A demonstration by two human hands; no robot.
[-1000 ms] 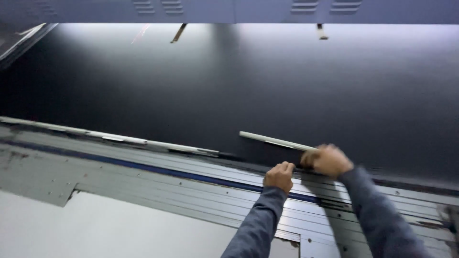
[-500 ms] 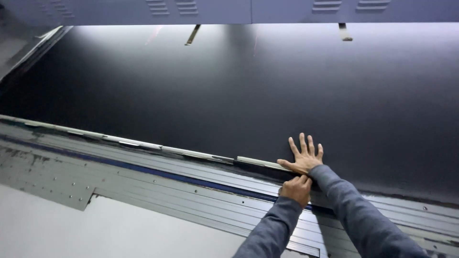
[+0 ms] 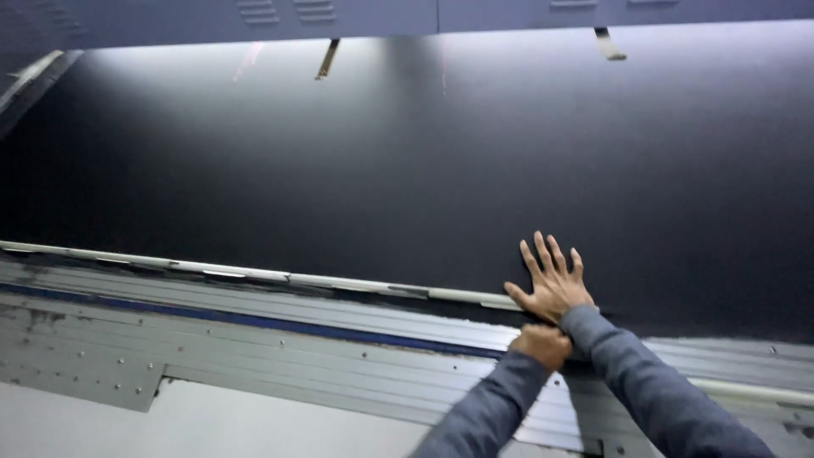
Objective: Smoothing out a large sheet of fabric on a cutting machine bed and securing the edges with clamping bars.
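Note:
A large matt black panel (image 3: 381,170) fills most of the view. A thin pale strip (image 3: 339,282) lies along its lower edge, above a ribbed grey metal frame (image 3: 254,339) with a blue line and rivets. My right hand (image 3: 551,284) lies flat on the panel with its fingers spread, just past the strip's right end. My left hand (image 3: 543,346) is a closed fist right below the right wrist, resting at the panel's lower edge. Nothing shows inside the fist. Both arms wear grey-blue sleeves.
Grey cabinet fronts with vent slots (image 3: 509,13) run along the top. Two short pale tabs (image 3: 326,58) (image 3: 609,44) sit at the panel's upper edge. A pale flat surface (image 3: 127,428) lies below the frame at the lower left.
My right hand held the strip's raised end a second ago. The strip now lies down along the panel's edge, and the right hand has opened flat onto the panel. The left fist stayed close by.

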